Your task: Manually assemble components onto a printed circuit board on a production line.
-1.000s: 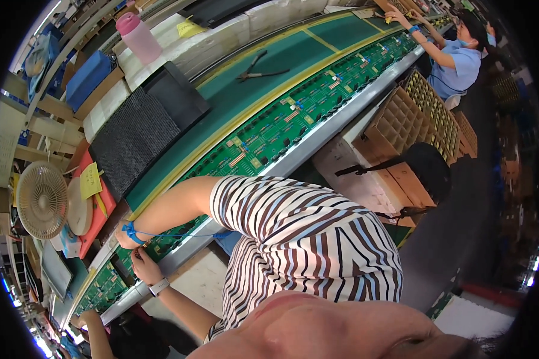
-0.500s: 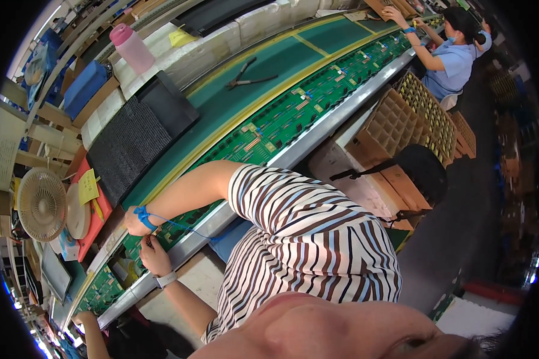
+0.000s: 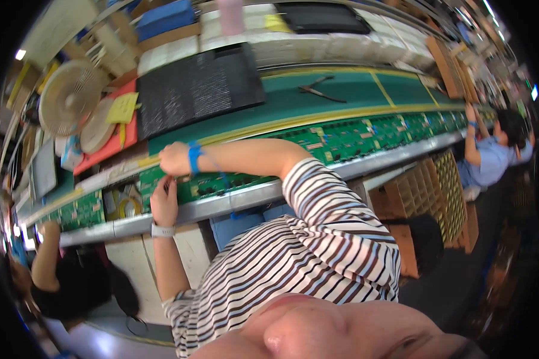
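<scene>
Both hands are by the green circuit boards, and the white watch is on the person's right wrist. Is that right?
Not quite. The head view shows the white watch on the left wrist; the right wrist wears a blue band. The left hand and right hand are both by the green circuit boards, as you said.

Green circuit board (image 3: 188,189) lying flat, components up, dark parts along edge, beside metal rail (image 3: 120,227), in row with similar boards (image 3: 365,139).

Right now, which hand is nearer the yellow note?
Right. In view, the right hand is below and right of the yellow note; the left hand is lower still, farther off.
</scene>
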